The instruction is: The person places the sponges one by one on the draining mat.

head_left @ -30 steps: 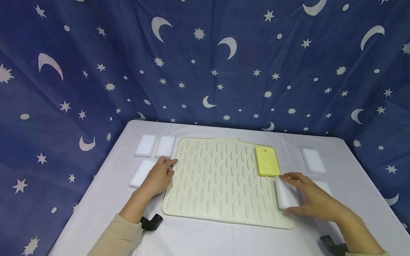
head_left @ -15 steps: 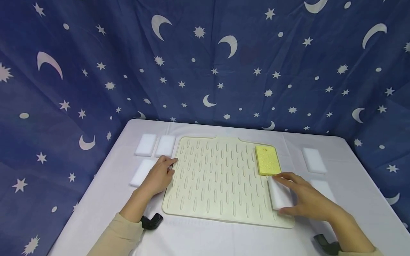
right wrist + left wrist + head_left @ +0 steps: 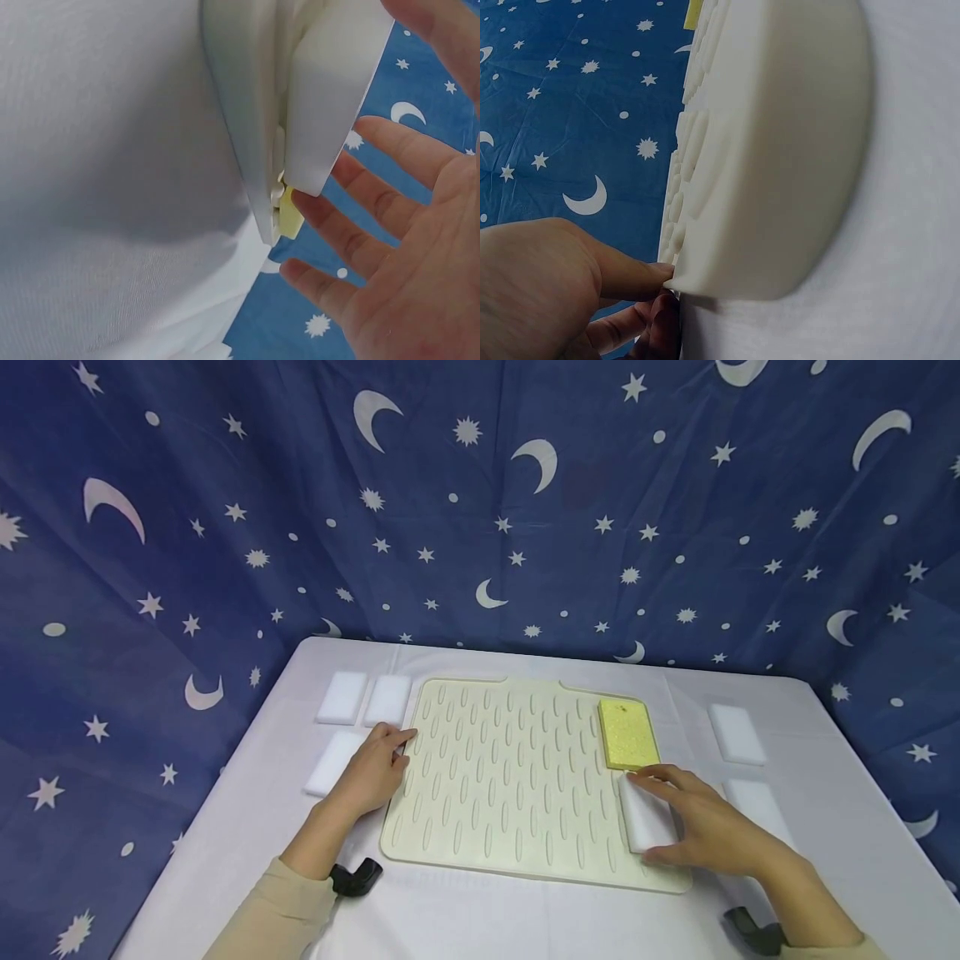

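Note:
A cream mat (image 3: 510, 793) with rows of raised oval ridges lies mid-table. My left hand (image 3: 371, 770) pinches its left edge; the left wrist view shows the thumb above the mat's rim (image 3: 705, 274) and curled fingers below. My right hand (image 3: 708, 822) holds a white sponge block (image 3: 645, 817) by its ends, thumb at the near end and fingertips at the far one. This block lies over the mat's right side, just in front of a yellow sponge (image 3: 628, 735). In the right wrist view the fingers spread along the white block (image 3: 322, 112).
Several more white blocks lie on the white tablecloth (image 3: 480, 918): a back left block (image 3: 342, 697), one beside it (image 3: 387, 700), one partly behind my left hand (image 3: 333, 764), and a back right block (image 3: 737, 734) with another (image 3: 757, 808) nearer. A starry blue curtain (image 3: 450, 593) hangs behind.
My right hand has slid the white sponge block leftward from the mat's right edge onto the mat, in front of the yellow sponge. The left hand has stayed at the mat's edge.

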Demonstrator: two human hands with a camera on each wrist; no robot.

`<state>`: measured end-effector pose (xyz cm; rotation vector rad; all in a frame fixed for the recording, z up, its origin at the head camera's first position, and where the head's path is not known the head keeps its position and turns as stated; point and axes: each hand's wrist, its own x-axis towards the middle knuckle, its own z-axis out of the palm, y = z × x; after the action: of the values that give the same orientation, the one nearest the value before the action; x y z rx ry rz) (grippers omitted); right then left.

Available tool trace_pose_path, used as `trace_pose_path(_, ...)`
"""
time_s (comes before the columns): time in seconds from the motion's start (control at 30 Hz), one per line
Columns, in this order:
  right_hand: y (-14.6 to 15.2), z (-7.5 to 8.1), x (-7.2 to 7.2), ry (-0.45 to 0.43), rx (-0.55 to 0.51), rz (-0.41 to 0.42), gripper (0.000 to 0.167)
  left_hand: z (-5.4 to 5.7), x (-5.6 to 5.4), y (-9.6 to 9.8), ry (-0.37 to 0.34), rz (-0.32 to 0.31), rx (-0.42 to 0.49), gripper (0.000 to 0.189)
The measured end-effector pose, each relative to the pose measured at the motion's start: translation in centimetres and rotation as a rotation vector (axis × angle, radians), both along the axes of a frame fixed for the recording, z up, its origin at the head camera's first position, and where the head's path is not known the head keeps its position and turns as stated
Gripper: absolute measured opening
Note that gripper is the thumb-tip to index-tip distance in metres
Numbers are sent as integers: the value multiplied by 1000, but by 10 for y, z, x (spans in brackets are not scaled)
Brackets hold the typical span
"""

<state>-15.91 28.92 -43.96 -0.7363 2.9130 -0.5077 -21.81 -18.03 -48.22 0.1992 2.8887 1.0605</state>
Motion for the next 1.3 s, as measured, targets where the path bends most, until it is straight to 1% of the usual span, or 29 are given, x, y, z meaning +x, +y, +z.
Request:
trace_pose_path(0.23, -4, -1, -1, -8, 10, -20, 101, 1, 0, 0, 8, 1, -7, 46)
trace_pose_path(0.47, -5, -6, -1, -9, 11, -17, 101, 1, 0, 1, -9, 7, -1, 47)
trace_pose_path(0.63, -6, -9, -1, -13, 7, -21, 101, 1, 1, 1, -9, 7, -3, 47)
trace_pose_path(0.9, -8, -5, -1, -29, 3, -32, 101, 0, 0, 0, 6, 3, -14, 46)
trace_pose_path(1.03, -9, -5, -2, -51, 10, -42, 103, 0, 0, 1, -4, 3, -12, 47)
trace_pose_path(1.3, -10, -7, -1, -34, 24, -29, 106, 0, 0, 1, -3, 5, -15, 46)
